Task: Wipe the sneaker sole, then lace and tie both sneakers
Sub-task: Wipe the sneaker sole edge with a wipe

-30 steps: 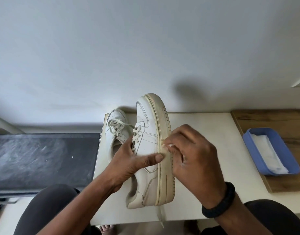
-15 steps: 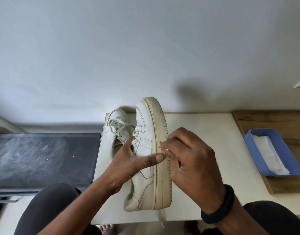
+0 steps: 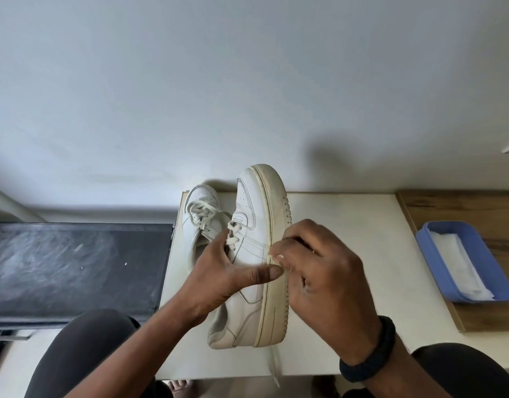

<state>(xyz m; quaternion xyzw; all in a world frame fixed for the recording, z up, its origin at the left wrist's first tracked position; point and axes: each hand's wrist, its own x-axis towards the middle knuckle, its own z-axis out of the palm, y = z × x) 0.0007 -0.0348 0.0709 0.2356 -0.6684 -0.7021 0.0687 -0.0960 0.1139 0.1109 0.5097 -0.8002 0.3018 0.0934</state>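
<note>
A white sneaker (image 3: 251,216) is tipped on its side above the white table (image 3: 348,239), its yellowed sole edge (image 3: 273,202) facing up and to the right. My left hand (image 3: 230,271) grips its upper, thumb across the side, fingers among the loose laces. My right hand (image 3: 322,280) pinches a small white wipe (image 3: 279,257) against the sole edge at mid-length. The second white sneaker (image 3: 200,214) lies behind on the table's left, laces loosely threaded. One lace end (image 3: 274,366) hangs over the table's front edge.
A blue tray (image 3: 432,254) holding white wipes sits on a wooden board (image 3: 477,208) at the right. A dark dusty surface (image 3: 75,262) lies to the left of the table. My knees are under the table's front edge. A pale wall is behind.
The sneaker has dropped a little and tilted, and my right hand has slid the wipe slightly along the sole edge. My left hand keeps the same grip.
</note>
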